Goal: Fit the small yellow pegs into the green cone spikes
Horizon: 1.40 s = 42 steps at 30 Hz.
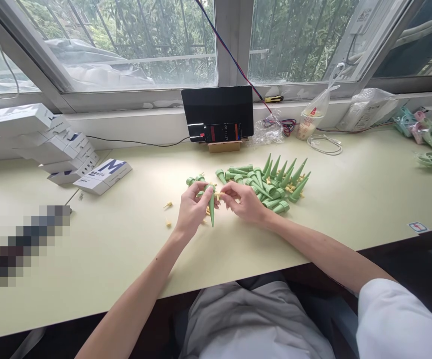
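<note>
My left hand is closed on a green plastic spike, its pointed end turned down toward me. Facing it, my right hand pinches a small yellow plastic piece at the spike's upper end; whether the two parts are joined I cannot tell. Right behind my right hand lies a heap of green spikes, some upright with tips up, others on their sides. Small yellow pieces are mixed in at the heap's right. Two loose yellow pieces lie left of my left hand, and a few more show beneath my hands.
A phone showing a timer leans on a black tablet by the window. White boxes are stacked at left. A bagged cup, a coiled cable and coloured straps stand or lie at the back right.
</note>
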### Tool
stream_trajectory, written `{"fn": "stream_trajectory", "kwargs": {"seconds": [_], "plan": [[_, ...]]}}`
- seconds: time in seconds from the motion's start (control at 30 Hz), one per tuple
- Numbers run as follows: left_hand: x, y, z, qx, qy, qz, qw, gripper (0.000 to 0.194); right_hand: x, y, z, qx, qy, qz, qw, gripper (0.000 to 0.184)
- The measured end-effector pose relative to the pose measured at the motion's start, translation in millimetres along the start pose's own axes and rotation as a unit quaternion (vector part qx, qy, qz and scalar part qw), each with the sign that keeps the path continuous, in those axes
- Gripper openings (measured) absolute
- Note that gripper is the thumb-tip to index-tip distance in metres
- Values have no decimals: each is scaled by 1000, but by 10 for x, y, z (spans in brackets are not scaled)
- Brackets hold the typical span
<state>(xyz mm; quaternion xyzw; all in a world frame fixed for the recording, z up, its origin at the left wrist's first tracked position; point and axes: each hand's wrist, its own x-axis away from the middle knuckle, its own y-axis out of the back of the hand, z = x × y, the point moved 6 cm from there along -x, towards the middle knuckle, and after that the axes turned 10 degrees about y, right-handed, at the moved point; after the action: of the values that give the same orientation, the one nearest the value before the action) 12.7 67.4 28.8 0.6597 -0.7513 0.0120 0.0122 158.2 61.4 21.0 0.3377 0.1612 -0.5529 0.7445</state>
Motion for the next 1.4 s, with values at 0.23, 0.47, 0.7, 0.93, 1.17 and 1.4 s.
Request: {"fn": "stream_trajectory", "kwargs": {"seconds": [0.23,0.47,0.7,0.93,1.17,1.4], "plan": [[7,-6,-6,-10,0,5,1000,30,3,24,-46,56,14,-1,998,30],[-7,0,35,-2,11,7,1000,33,1,19,-45,24,11,-19,999,24],[-9,12,23,-7,-4,-2,1000,30,3,2,-6,15,20,-14,1000,22],[0,0,23,-6,8,5,1000,32,4,12,-25,39,20,-1,999,22],[2,-3,29,-17,4,10,1000,30,9,22,-50,26,15,-24,999,18],[-9,9,21,-7,-1,-6,1000,31,15,4,-37,-5,15,-17,1000,18]]}}
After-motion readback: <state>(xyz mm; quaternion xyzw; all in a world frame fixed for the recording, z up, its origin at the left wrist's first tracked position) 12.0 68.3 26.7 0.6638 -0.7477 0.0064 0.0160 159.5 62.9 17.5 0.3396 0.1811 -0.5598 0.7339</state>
